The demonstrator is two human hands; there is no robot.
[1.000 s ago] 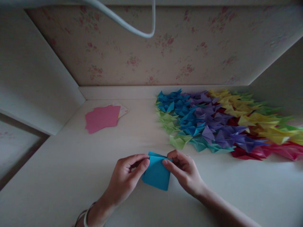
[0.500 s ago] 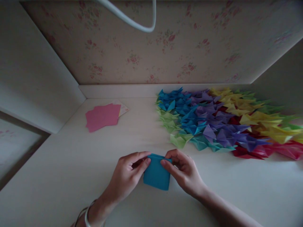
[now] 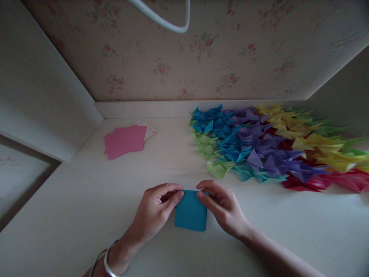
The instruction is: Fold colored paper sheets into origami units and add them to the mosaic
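Observation:
A folded square of blue origami paper (image 3: 190, 213) is held low over the white desk, in front of me. Its top left corner is pinched between the thumb and fingers of my left hand (image 3: 157, 209). At the top right corner, the thumb of my right hand (image 3: 223, 209) presses on the front face, with the forefinger bent above the top edge. The other right fingers are curled and partly hidden behind the thumb. Whether the paper's lower edge touches the desk, I cannot tell.
Folded paper pieces in rows of blue (image 3: 230, 144), purple (image 3: 259, 134), yellow (image 3: 319, 146), green and red cover the back right of the desk (image 3: 161, 165). Pink paper sheets (image 3: 125, 141) lie at the back left over a pale patterned sheet. A white cable (image 3: 164, 23) hangs before the wall.
The top edges of the blue paper, slightly apart before, now line up as one flat square. My right forefinger has lifted a little off the top edge and moved left.

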